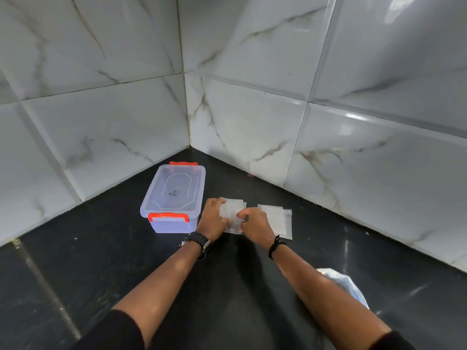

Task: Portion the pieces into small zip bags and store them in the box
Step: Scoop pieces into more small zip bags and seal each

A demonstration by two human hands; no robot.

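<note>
- zip bags point(231, 215): stack on dark counter, pinched between both hands
- left hand point(212, 219) grips stack's left edge, right hand point(255, 222) its right
- box point(174, 198): lid on, just left of hands

Worktop point(75, 261): black polished stone with faint pale flecks, running under my hands and out to both sides; soft glare streaks to the right of my hands.

Left wall point(88, 97): large glossy white tiles with grey and brown marble veining, rising beyond and to the left of my hands; thin dark grout lines.

Right wall point(353, 109): same marbled tile, beyond and to the right of my hands, carrying bright window-like reflections near its top.

Corner seam point(187, 109): the two walls meet straight ahead of my hands, grout there discoloured brownish.
</note>
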